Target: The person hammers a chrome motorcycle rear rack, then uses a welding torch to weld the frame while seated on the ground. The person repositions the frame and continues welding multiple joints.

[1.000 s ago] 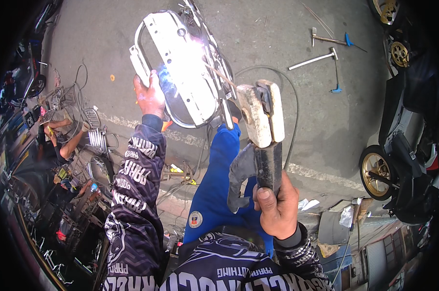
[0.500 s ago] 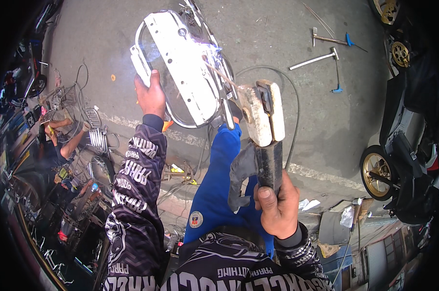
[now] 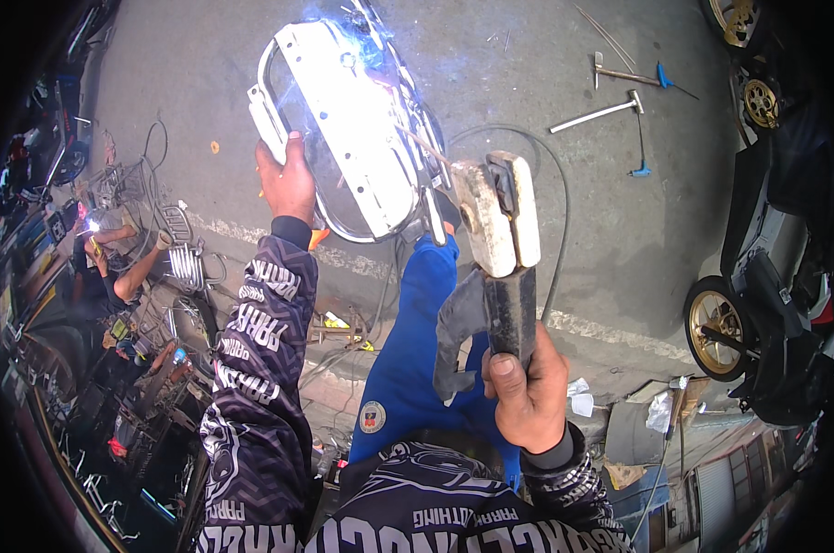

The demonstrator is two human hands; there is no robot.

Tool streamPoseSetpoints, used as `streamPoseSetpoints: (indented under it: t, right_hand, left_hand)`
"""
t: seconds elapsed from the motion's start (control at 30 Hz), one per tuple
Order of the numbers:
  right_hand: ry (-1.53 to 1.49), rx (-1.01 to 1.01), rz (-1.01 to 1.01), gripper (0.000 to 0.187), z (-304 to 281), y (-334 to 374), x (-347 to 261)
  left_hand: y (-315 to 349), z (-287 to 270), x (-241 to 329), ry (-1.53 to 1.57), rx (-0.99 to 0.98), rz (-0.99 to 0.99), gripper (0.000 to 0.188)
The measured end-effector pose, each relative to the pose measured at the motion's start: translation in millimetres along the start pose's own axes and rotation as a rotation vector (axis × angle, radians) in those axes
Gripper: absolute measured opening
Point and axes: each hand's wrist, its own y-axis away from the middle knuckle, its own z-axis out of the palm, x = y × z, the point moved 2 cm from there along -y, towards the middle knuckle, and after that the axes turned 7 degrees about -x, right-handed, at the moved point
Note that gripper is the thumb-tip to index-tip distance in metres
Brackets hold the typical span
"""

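Observation:
My left hand [image 3: 288, 180] is closed on the near left edge of a shiny metal rack [image 3: 348, 152], made of bent tubes and a flat plate with holes. In my right hand [image 3: 529, 387] is the black handle of a welding electrode holder [image 3: 500, 221] with worn whitish jaws. A thin welding rod [image 3: 424, 144] runs from the jaws toward the rack's right side. There a bright blue-white arc glares and washes out the plate, so the rod's tip is hidden. The rack lies tilted over my blue-trousered leg and foot.
On the grey pavement to the right lie a hammer [image 3: 624, 74], a T-shaped metal tool [image 3: 594, 112] and several thin rods [image 3: 606, 37]. A cable [image 3: 564, 203] curves behind the holder. Motorcycle parts with a gold wheel [image 3: 719, 327] stand right. A person [image 3: 127, 276] works at left among metal tubing.
The arc glows brighter and bluer, with more haze around the rack's top. A second bright spark has appeared by the person at left. My hands have barely moved.

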Motion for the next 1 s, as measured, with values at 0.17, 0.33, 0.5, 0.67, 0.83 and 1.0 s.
streamPoseSetpoints:
  t: [0.17, 0.33, 0.5, 0.67, 0.83, 1.0]
  right_hand:
    - [0.036, 0.011, 0.018, 0.036, -0.1, 0.7, 0.3]
    - [-0.048, -0.008, -0.021, 0.043, -0.3, 1.4, 11.2]
    - [-0.192, 0.069, -0.138, 0.056, -1.1, 8.2, 25.2]
    - [-0.102, 0.065, -0.095, 0.057, -13.7, 18.0, 27.7]
    - [-0.048, 0.053, -0.023, 0.052, -16.4, 31.6, 24.7]
    - [0.006, 0.064, -0.002, 0.048, -16.3, 39.3, 21.1]
  left_hand:
    - [-0.4, 0.3, -3.6, -0.013, 0.031, -0.010, 0.066]
    - [-2.8, 0.5, -3.9, 0.109, -0.034, 0.028, 0.062]
    - [2.2, -0.9, 0.0, -0.008, 0.008, 0.005, 0.065]
    - [1.7, 0.8, 3.2, 0.034, -0.010, -0.018, 0.069]
    - [1.4, 3.5, 7.0, 0.028, 0.005, 0.003, 0.069]
    - [-0.8, 2.8, 9.2, 0.022, -0.003, 0.014, 0.066]
